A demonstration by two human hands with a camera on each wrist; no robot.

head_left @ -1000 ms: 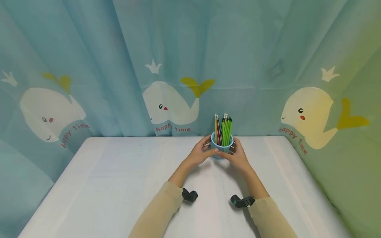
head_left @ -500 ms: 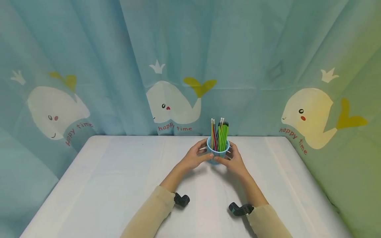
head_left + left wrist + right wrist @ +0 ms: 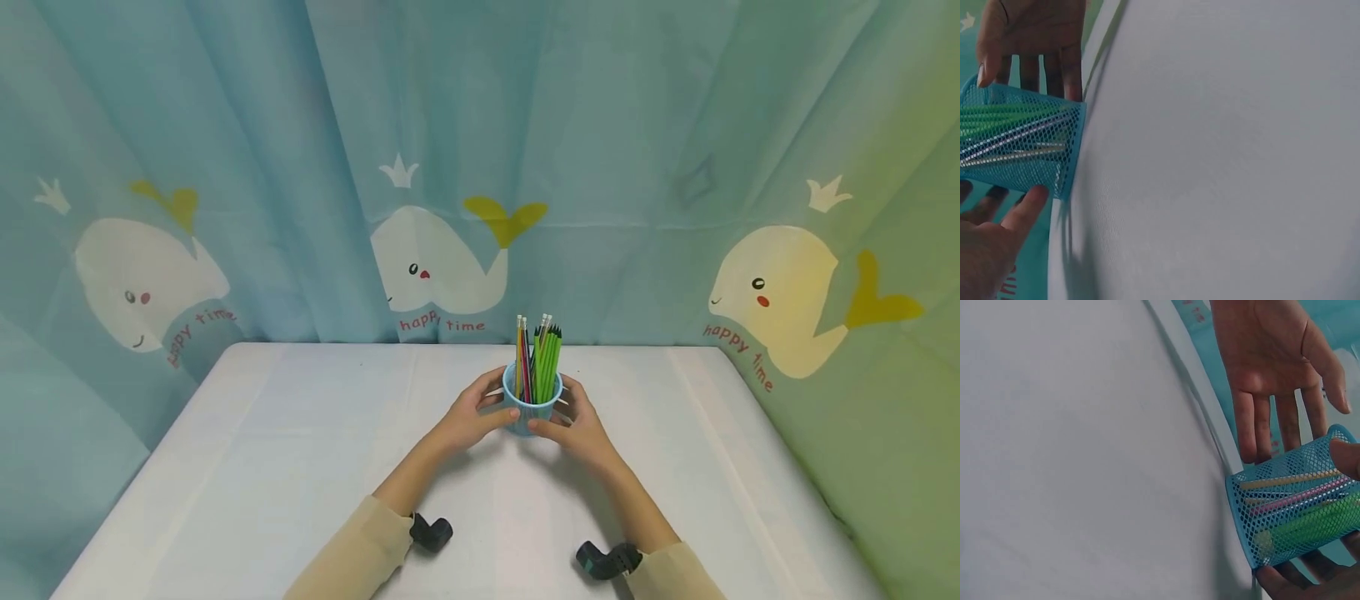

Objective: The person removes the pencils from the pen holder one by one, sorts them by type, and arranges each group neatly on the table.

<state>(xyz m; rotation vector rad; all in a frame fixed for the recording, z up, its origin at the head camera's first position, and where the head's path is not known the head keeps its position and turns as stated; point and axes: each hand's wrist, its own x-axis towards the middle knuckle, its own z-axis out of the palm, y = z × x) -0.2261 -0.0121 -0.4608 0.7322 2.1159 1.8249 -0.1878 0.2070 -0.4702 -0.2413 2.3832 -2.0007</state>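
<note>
A light blue mesh pencil cup (image 3: 538,412) stands upright between my two hands, near the back of the table. It holds several green pencils (image 3: 549,362) with dark tips and a few of other colours with eraser ends up. From the left side my left hand (image 3: 467,421) holds it, thumb on the front and fingers round the side. My right hand (image 3: 587,429) grips the opposite side likewise. In the left wrist view the mesh (image 3: 1022,137) shows the pencils inside. Whether the base touches the table cannot be told.
A white table (image 3: 262,467) spreads beneath the hands. Behind it hangs a blue-green curtain (image 3: 600,167) printed with whales, which turns greener on the right. Each wrist carries a small black camera, such as the left one (image 3: 432,533).
Both hands have brought the pencil cup toward the person and slightly left, away from the table's back edge. Their hold on it looks the same.
</note>
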